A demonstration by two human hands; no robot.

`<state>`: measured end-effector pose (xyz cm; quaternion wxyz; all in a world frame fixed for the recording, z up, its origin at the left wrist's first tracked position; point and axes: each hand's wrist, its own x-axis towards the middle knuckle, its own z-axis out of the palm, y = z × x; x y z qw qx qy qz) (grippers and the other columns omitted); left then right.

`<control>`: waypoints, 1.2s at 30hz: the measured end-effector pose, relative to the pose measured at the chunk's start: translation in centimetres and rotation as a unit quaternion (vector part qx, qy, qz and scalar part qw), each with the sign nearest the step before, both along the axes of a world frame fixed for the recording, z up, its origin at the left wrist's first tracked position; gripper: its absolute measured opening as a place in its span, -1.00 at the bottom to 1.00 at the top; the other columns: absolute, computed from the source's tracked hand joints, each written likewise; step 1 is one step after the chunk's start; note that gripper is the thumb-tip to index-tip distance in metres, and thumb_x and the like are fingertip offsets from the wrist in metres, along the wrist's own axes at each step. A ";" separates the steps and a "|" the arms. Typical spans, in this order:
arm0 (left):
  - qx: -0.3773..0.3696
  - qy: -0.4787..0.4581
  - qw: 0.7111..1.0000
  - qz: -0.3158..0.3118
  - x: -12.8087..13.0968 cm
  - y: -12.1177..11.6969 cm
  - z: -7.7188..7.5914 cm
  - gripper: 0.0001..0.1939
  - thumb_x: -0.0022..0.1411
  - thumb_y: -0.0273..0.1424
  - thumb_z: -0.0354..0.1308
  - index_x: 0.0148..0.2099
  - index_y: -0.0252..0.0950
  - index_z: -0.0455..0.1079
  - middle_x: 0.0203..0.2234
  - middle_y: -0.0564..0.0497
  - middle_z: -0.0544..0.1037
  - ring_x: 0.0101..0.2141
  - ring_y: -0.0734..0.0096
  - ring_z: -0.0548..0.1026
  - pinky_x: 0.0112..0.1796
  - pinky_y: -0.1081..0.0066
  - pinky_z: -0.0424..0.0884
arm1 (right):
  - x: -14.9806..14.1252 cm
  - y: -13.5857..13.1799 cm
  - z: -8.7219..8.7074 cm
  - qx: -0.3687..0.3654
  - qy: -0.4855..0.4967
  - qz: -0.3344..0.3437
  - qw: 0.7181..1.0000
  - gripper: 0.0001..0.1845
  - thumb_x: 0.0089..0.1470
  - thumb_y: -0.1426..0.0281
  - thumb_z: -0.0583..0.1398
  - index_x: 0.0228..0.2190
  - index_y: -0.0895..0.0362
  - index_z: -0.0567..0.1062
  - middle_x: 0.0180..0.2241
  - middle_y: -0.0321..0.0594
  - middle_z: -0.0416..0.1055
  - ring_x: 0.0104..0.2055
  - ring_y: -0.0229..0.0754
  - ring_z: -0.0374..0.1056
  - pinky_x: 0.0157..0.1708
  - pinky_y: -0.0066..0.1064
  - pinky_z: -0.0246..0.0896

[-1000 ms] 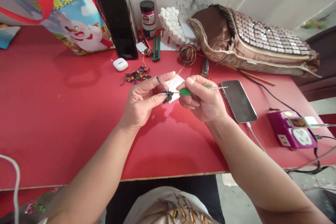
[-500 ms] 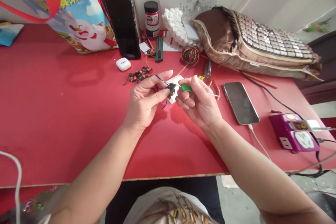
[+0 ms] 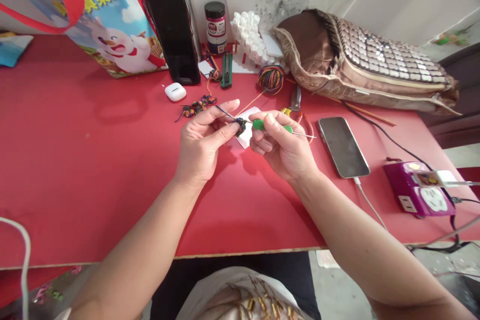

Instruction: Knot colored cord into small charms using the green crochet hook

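Observation:
My left hand (image 3: 204,142) pinches a small dark multicoloured crochet piece (image 3: 240,127) between thumb and fingers, with yarn running over the forefinger. In my right hand (image 3: 281,142) is a crochet hook (image 3: 258,124) with a green grip. Its tip meets the crochet piece, and the thin metal back end sticks out to the right. A multicoloured yarn ball (image 3: 270,80) lies behind the hands, and a strand leads from it toward the left hand. Beyond my left fingers rests another crocheted strip (image 3: 198,106). White paper (image 3: 245,136) lies under the work.
Pliers (image 3: 296,100) lie behind my right hand, with a green box cutter (image 3: 227,71) and a white earbud case (image 3: 175,92) farther left. To the right are a charging phone (image 3: 344,147) and a purple power socket (image 3: 420,190). A sequined cushion (image 3: 375,60) and a printed bag (image 3: 120,35) stand at the back.
Both hands have shifted slightly, the crochet piece moving a little left and up. The hook has moved left with its tip at the piece, and more of its green grip shows.

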<state>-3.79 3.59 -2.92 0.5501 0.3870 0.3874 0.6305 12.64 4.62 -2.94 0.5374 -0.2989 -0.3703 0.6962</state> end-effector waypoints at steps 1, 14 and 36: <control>-0.003 0.001 1.000 0.002 -0.1 0.0 0.0 -0.70 0.06 -0.44 0.58 -0.11 -0.09 0.77 -0.39 0.06 0.60 -0.35 0.42 0.54 -0.24 0.34 0.57 | 0.1 0.0 0.0 -0.003 0.000 -0.001 1.000 -0.64 0.04 0.09 0.55 -0.31 0.09 0.70 -0.51 -0.39 0.43 -0.58 -0.40 0.08 -0.53 -0.41 0.21; 0.027 -0.015 0.999 -0.034 -0.4 0.1 -0.1 -0.63 0.02 -0.41 0.65 -0.08 -0.08 0.78 -0.37 0.06 0.62 -0.36 0.42 0.52 -0.24 0.30 0.54 | 0.8 0.0 0.5 0.035 0.006 0.059 0.998 -0.71 -0.01 0.16 0.59 -0.35 0.07 0.74 -0.55 -0.34 0.55 -0.61 -0.37 0.21 -0.52 -0.39 0.29; -0.056 -0.109 0.992 -0.018 0.4 0.0 0.0 -0.61 -0.03 -0.65 0.52 -0.15 -0.15 0.78 -0.41 0.10 0.62 -0.40 0.56 0.50 -0.29 0.55 0.52 | 0.1 0.1 -0.9 0.006 0.023 0.050 0.998 -0.75 0.00 0.15 0.60 -0.35 0.04 0.81 -0.53 -0.32 0.58 -0.60 -0.41 0.26 -0.54 -0.47 0.27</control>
